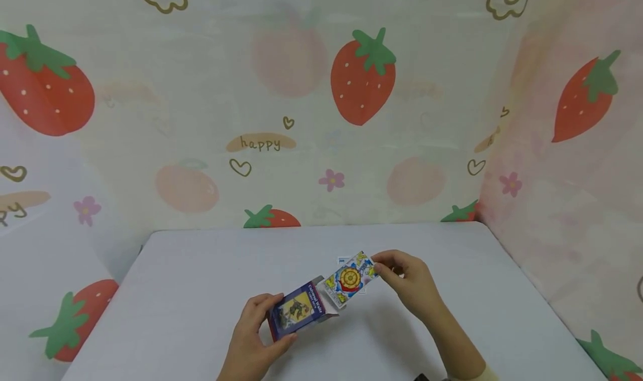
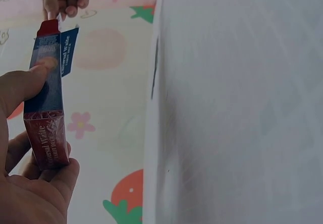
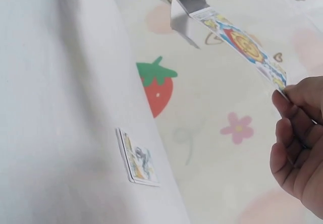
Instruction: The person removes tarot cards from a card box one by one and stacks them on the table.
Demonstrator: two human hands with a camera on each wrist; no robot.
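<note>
My left hand [image 1: 256, 331] grips a blue and red tarot card box [image 1: 296, 313], thumb on one side and fingers on the other. The box is tilted, its open end and flaps facing up and right. Between thumb and fingertips, my right hand [image 1: 414, 283] pinches the far end of a tarot card [image 1: 350, 279] with a yellow wheel picture. The card's lower end lies at the box mouth. In the right wrist view a small stack of cards [image 3: 139, 161] lies on the table; in the head view the held card mostly hides it.
A white-covered table [image 1: 201, 280] spreads under both hands. Behind it and at both sides hang cloths printed with strawberries [image 1: 363, 77]. A small dark object [image 1: 422, 377] shows at the bottom edge, near the right forearm.
</note>
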